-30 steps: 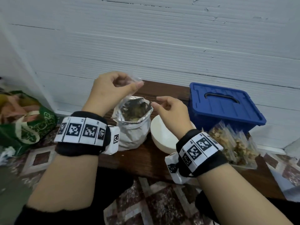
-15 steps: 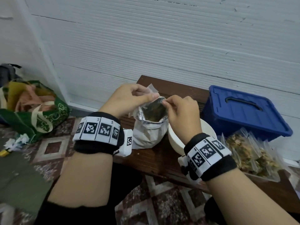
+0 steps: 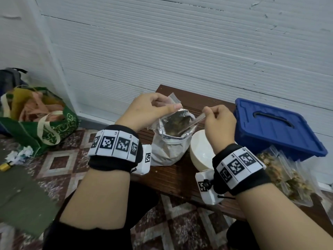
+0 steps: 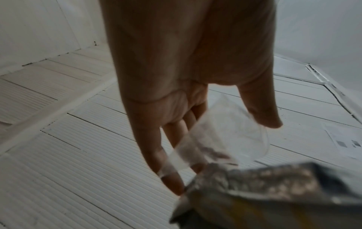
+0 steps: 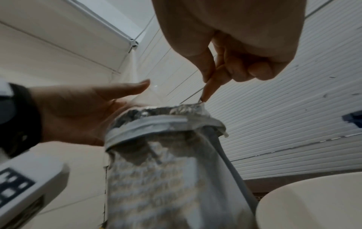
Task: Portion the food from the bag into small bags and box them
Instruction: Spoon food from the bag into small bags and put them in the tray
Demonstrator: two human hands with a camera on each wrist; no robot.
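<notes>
At the far left a green cloth bag (image 3: 38, 127) stuffed with fabric is seen on the patterned floor (image 3: 54, 165), with crumpled paper (image 3: 21, 154) beside it. Further right, the left hand (image 3: 149, 109) is held above the left rim of the foil food bag (image 3: 173, 139), which stands open and upright on the dark wooden tabletop (image 3: 173, 177); brownish food is visible inside it. A small clear bag (image 4: 231, 131) is pinched between the left thumb and fingers (image 4: 168, 168), its opened mouth stretched across the top of the foil bag. The opposite edge of that small bag is pinched by the right hand (image 3: 219, 121), whose thumb and forefinger are pressed together on it while the other fingers (image 5: 258, 70) are curled into the palm. Just right of the foil bag, a white bowl (image 3: 200, 154) is partly hidden under the right wrist. Behind the bowl and to the right, a blue box (image 3: 275, 129) with its lid closed is set on the tabletop against the white wall (image 3: 180, 51). In front of the box, at the far right, several small filled bags (image 3: 286, 174) are piled together on the tabletop.
</notes>
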